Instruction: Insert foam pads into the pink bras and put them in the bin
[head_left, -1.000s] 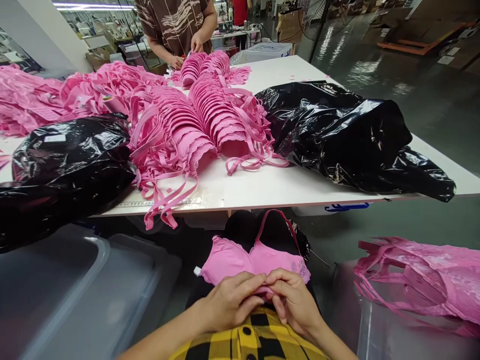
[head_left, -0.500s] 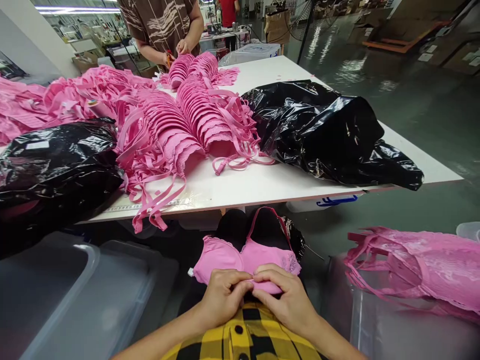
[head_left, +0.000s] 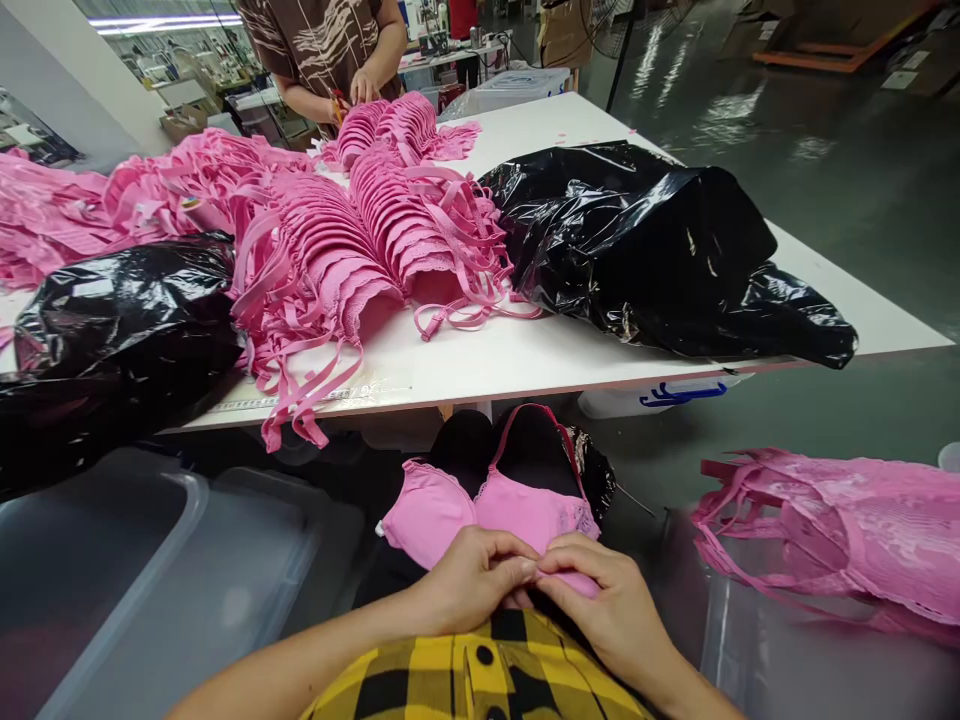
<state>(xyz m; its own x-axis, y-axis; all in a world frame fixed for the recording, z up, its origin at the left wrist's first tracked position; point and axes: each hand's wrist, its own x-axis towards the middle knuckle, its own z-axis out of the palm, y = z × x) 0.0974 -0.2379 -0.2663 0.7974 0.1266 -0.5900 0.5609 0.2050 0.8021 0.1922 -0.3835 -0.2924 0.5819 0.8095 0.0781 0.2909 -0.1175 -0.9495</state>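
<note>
A pink bra (head_left: 442, 510) with a red strap lies against a black bust form (head_left: 529, 460) in front of my body. My left hand (head_left: 476, 575) pinches the bra's lower edge between thumb and fingers. Close beside it, almost touching, my right hand (head_left: 592, 580) grips the same edge, with a bit of pink cloth showing under its fingers. Both fingertips meet near the middle of the band, and what is under them is hidden.
On the white table (head_left: 480, 360) lie rows of stacked pink bras (head_left: 322, 240), between a black plastic bag (head_left: 637, 250) and another black bag (head_left: 135, 320). Across it stands a person (head_left: 322, 50) holding scissors. Clear plastic bins (head_left: 135, 600) flank me; pink lace bras (head_left: 862, 530) top the right one.
Both my hands have shifted slightly right along the bra's lower edge, still pinching it. The view has turned a little, and the co-worker's hands have moved slightly.
</note>
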